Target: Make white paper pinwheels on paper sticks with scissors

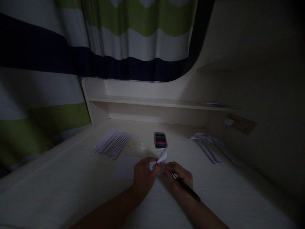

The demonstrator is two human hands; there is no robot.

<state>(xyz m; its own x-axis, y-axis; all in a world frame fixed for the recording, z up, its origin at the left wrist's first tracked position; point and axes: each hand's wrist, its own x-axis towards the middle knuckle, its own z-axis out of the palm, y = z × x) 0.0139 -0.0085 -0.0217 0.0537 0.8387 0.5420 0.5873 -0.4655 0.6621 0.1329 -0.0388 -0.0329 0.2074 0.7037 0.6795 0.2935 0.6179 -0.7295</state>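
Closely together, the two hands work low over the desk (95,200). The left hand (144,175) pinches a small piece of paper (163,155) between thumb and fingers, while the right hand (182,175) is closed around a dark, slim pen-like tool (189,190), its thin end pointing at the paper; whether the tip touches it cannot be told. The paper is between the hands, in front of the person. It looks white and folded, with a pale flap tilting up and to the right; the fingers hide its lower part.

Just left of the left hand, a flat sheet (125,167) lies on the desk, partly covered by that hand. Straight beyond the hands lies a phone (160,140) with a dark screen and a red bar, close behind the raised flap. Small pale bits (141,145) are scattered to the phone's left. Farther left, a row of narrow white paper strips (113,143) lies side by side at a slant. Well to the right is a looser bunch of strips with wider far ends (207,148).

Behind everything runs a shelf (154,102). A white plug (229,121) sits in a socket plate (243,124) at right, and a striped curtain (143,41) hangs above.
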